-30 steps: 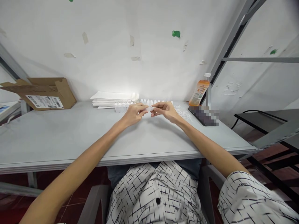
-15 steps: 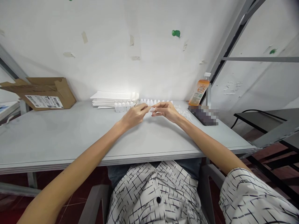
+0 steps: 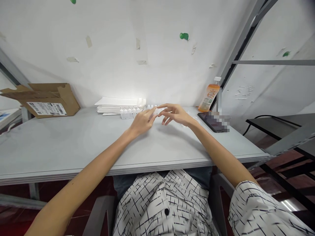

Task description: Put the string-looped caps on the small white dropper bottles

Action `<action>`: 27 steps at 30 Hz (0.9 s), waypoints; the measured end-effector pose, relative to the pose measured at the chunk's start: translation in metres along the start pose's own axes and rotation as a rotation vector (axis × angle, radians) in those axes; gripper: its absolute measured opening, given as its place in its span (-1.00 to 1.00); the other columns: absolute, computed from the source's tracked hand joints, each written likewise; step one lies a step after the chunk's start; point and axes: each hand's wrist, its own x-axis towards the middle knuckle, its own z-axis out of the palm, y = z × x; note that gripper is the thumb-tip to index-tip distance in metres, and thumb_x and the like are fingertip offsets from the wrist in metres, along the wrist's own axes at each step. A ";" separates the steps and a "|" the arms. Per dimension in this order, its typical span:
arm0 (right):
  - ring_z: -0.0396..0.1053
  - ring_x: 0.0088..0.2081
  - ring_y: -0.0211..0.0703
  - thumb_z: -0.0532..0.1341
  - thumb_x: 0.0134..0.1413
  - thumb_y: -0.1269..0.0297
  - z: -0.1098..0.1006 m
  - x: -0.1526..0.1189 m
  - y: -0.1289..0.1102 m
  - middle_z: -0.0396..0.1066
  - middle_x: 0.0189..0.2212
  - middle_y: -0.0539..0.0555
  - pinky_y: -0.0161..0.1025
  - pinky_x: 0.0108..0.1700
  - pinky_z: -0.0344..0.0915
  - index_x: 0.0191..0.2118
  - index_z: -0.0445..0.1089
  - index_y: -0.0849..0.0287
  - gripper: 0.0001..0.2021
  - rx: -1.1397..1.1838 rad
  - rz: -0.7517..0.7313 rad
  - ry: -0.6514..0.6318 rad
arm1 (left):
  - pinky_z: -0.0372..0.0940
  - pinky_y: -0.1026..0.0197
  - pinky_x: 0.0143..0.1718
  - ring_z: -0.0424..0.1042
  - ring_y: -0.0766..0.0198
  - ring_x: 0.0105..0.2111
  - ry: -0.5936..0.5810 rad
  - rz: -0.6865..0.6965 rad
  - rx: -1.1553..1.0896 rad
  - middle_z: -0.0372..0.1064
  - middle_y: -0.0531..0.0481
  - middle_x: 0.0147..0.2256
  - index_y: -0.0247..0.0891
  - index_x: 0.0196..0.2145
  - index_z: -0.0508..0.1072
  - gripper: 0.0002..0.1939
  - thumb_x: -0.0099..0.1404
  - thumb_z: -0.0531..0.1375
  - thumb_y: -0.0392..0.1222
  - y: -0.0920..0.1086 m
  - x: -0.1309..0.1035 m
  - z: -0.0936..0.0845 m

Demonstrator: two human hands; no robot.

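Note:
My left hand (image 3: 143, 120) is closed on a small white translucent plastic bottle (image 3: 160, 111), held just above the table and partly hidden by fingers. From the other side, my right hand (image 3: 175, 114) has its index finger and thumb around the bottle's end, its other fingers loosely spread. Left of the hands stands a group of similar small white bottles (image 3: 127, 113) with pointed tops. More pointed white tops (image 3: 150, 107) show behind the hands, largely covered. Small loose white pieces (image 3: 184, 126) lie beside and behind my right hand.
White sheets or flat cartons (image 3: 115, 105) are stacked against the wall. An open cardboard box (image 3: 49, 100) stands at the far left. On the right are a bottle of orange drink (image 3: 209, 95) and a dark phone (image 3: 212, 122), partly pixelated. The grey table's front edge (image 3: 162, 166) runs before me.
The fingers have shifted around the white piece between my hands, and more of it shows. My right hand's fingers have spread, and it covers more of the row behind.

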 end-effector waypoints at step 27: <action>0.49 -0.29 -0.07 0.24 -0.03 0.42 -0.052 0.000 0.020 0.62 -0.29 0.11 -0.28 -0.38 0.14 -0.32 0.64 0.12 -0.79 -1.342 0.275 0.097 | -0.16 0.41 -0.68 0.07 0.53 -0.72 -0.202 -0.582 -0.942 0.33 0.09 -0.42 -0.16 -0.32 0.15 -0.76 0.37 0.10 0.01 0.007 0.006 -0.013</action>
